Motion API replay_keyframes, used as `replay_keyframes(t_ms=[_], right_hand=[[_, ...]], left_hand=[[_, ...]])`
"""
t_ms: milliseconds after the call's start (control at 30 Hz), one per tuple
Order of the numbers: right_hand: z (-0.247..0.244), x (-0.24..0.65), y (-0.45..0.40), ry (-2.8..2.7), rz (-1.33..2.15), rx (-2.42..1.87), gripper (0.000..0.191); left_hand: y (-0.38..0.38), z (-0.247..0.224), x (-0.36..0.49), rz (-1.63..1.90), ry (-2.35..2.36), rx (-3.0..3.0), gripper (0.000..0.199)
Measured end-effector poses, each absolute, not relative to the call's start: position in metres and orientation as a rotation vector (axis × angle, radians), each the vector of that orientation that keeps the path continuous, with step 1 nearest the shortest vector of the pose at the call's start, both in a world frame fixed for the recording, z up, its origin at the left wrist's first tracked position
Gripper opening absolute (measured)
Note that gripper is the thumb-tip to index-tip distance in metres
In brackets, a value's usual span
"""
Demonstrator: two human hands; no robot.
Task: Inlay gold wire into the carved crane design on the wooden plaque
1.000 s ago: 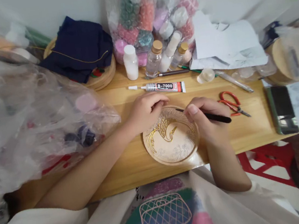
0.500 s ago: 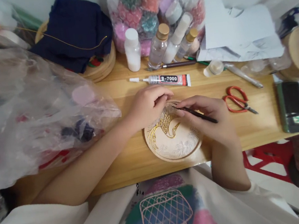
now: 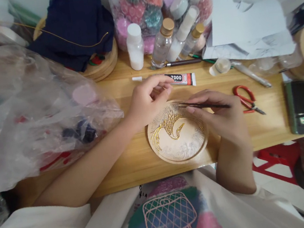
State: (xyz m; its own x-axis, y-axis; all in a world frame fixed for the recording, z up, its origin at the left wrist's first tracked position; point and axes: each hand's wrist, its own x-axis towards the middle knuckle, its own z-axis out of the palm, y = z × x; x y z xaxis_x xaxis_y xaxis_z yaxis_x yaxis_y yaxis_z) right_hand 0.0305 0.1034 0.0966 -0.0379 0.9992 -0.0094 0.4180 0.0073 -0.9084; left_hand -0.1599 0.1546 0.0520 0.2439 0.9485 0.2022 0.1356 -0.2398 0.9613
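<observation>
The person's right hand (image 3: 223, 114), right of centre, pinches dark tweezers (image 3: 207, 105), their tips over the upper part of a round board (image 3: 166, 136). The left hand (image 3: 149, 101) is over the board's upper left edge, fingers curled and only a narrow gap to the thumb; from here I can't tell whether it pinches anything or touches the board.

The board lies flat on the wooden table (image 3: 268, 128), near the middle of the frame, bearing a gold bird (image 3: 167, 125) and grey line drawing. Just above, a glue tube (image 3: 185, 79) is partly hidden behind the left hand. Red-handled snips (image 3: 252, 106) lie just beyond the right hand, and a phone (image 3: 299, 100) sits at the right.

Small bottles (image 3: 135, 49) stand at upper centre, papers (image 3: 249, 22) at upper right. Dark blue cloth (image 3: 74, 30) is draped over a basket at upper left, and crumpled clear plastic (image 3: 41, 106) fills the left side.
</observation>
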Motion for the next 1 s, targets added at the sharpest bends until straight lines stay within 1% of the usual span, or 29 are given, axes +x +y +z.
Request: replay_keyframes(t_ms=[67, 200, 400, 1000], right_hand=[[0.096, 0.031, 0.103, -1.589, 1.029, -1.465, 0.008], [0.094, 0.031, 0.103, -1.654, 1.031, -1.426, 0.009], [0.094, 0.026, 0.103, -1.668, 0.999, -1.477, 0.005], [0.096, 0.019, 0.099, -1.680, 0.959, -1.530, 0.003]], left_hand=[[0.155, 0.051, -0.160, 1.142, 1.065, 1.571, 0.016], [0.157, 0.050, -0.159, 1.179, 1.082, 1.585, 0.009], [0.157, 0.050, -0.159, 1.140, 1.081, 1.589, 0.008], [0.156, 0.052, -0.159, 1.104, 1.027, 1.600, 0.010]])
